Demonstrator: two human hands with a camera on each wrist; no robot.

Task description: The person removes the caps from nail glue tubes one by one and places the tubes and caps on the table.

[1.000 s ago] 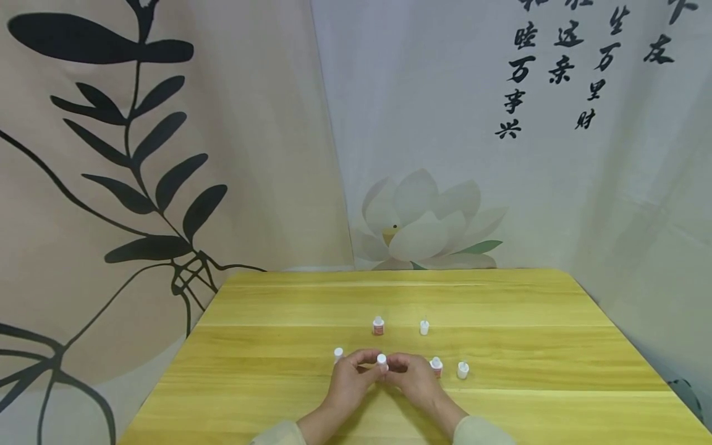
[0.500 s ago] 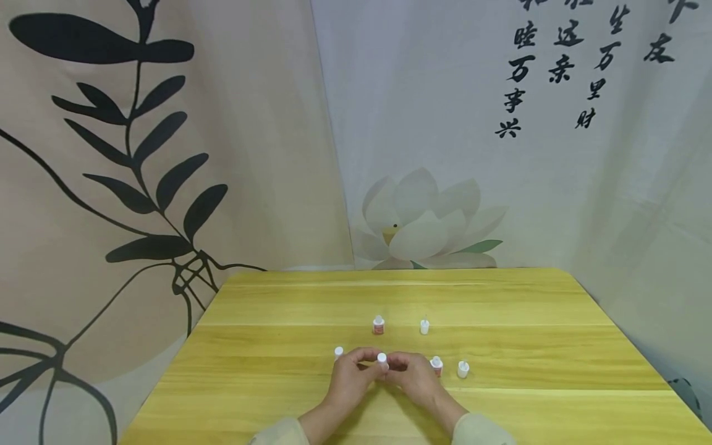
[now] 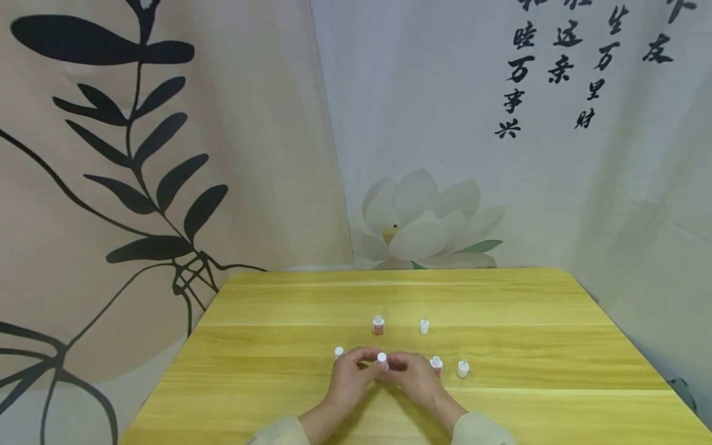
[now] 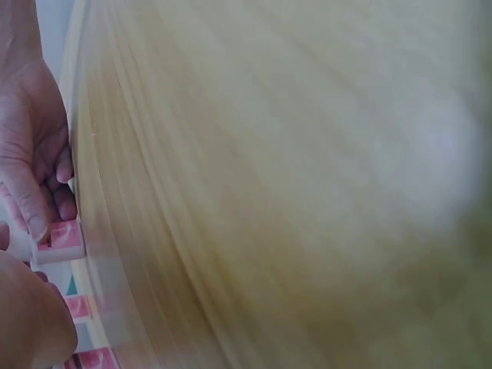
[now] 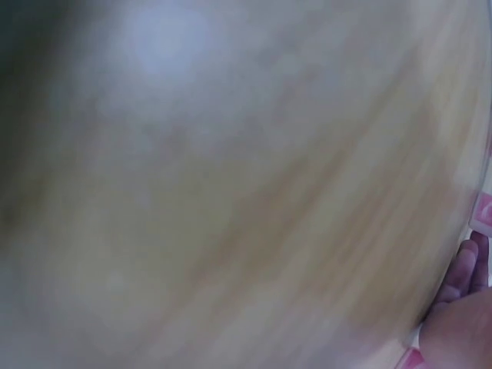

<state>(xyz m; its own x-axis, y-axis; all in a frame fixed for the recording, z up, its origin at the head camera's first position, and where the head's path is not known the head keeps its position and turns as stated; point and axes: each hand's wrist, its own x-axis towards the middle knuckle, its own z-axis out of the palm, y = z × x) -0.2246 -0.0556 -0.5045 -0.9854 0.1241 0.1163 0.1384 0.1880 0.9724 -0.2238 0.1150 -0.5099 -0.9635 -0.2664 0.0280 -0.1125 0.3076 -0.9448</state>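
- In the middle I see one small bottle (image 3: pixel 382 360) with a white cap on top, held between two hands in front of the person, near the front of the table (image 3: pixel 267 383).
- The left hand (image 3: pixel 350 379) pinches this bottle by thumb and fingertips. The right hand (image 3: pixel 414 377) grips it from the other side in the same way.
- I think it could slip, because only fingertips hold such a narrow thing; uneven pressure would be the cause.
- Just beside the right hand stands an uncapped bottle (image 3: pixel 436 367), partly covered by it. A careless turn of this wrist might knock it over, in my judgement.
- A capped bottle (image 3: pixel 339 353) is behind the left hand, mostly hidden, so the knuckles could push it too.
- As for contents, the walls of the bottles do not let me see inside, so I cannot tell if they are full. If an uncapped one tips, something may spill.
- Farther back stands another uncapped bottle (image 3: pixel 379 326), with a red label.
- To its right is a loose white cap (image 3: pixel 424 327), a thin point standing up from it; a second loose cap (image 3: pixel 463 369) is nearer.
- Behind everything hangs a printed cloth (image 3: pixel 267 123).
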